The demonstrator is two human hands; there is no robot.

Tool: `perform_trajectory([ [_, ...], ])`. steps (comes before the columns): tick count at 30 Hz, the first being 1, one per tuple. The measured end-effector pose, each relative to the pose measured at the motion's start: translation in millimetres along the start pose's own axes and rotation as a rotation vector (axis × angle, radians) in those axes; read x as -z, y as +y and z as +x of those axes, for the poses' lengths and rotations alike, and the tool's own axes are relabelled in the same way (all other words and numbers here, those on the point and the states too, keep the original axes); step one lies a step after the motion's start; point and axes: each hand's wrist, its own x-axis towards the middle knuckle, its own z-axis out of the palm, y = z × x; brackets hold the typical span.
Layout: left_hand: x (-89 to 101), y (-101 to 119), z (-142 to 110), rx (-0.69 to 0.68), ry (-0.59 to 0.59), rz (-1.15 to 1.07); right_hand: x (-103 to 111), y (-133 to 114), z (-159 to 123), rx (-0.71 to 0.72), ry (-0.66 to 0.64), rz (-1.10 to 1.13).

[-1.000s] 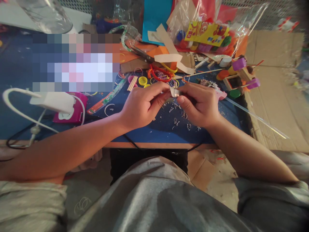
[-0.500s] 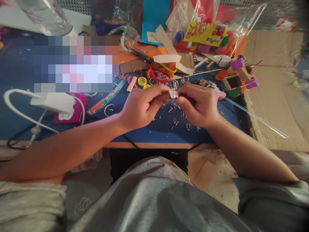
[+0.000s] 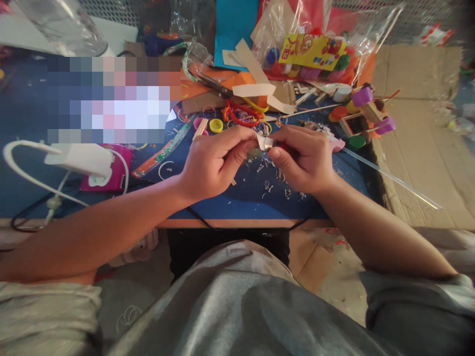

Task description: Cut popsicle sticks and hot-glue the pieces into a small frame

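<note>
A small piece of whitish paper or card (image 3: 264,142), bent in the middle, is held between my two hands above the blue tabletop. My left hand (image 3: 217,160) pinches its left edge between thumb and fingers. On the other side my right hand (image 3: 306,155) grips it with thumb and forefinger; the curled fingers hide part of it. Pale shreds (image 3: 272,173) are scattered on the table below. Just beyond my hands lie red-and-yellow-handled scissors (image 3: 243,116), their blades pointing away to the left, and a yellow lid (image 3: 215,125).
A pink hot-glue gun (image 3: 337,144) with a clear stick lies right of my hand, near a small wooden-stick model (image 3: 371,113). Flat cardboard (image 3: 411,148) covers the right side. A white charger (image 3: 79,160) with cables sits left. Behind are paper strips (image 3: 256,62) and a clear bag (image 3: 315,54).
Both hands keep their pinch on the whitish piece, which is tilted slightly differently and shows more of its face. The whole view has shifted a little.
</note>
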Motion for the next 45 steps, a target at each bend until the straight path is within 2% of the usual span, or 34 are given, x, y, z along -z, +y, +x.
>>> perform_trajectory([
  [7, 0.1, -3, -1, -0.039, -0.058, 0.05, -3, 2, -1, 0.051, 0.008, -0.004],
  [14, 0.2, 1, 1, -0.018, -0.002, -0.013, -1, 4, 0, 0.043, 0.027, -0.02],
  [19, 0.7, -1, -1, -0.025, -0.049, 0.019, -3, 4, 0, 0.079, 0.008, -0.002],
  [23, 2.2, 2, -1, 0.003, -0.077, 0.027, -3, 1, 0, 0.069, 0.002, 0.022],
  [27, 4.0, 7, -1, 0.084, -0.042, 0.061, 0, 2, 0, 0.057, 0.008, 0.026],
  [30, 3.7, 7, -2, 0.044, -0.028, 0.083, -1, 4, -1, 0.063, -0.001, 0.029],
  [35, 2.6, 4, -2, -0.009, -0.091, 0.076, -3, 2, -1, 0.049, -0.027, 0.066],
  [41, 3.1, 9, -1, 0.022, -0.062, 0.038, 1, 1, 0, 0.029, -0.021, 0.045],
  [45, 3.5, 8, -2, 0.042, -0.076, 0.094, 1, 3, -1, 0.021, -0.029, 0.045],
])
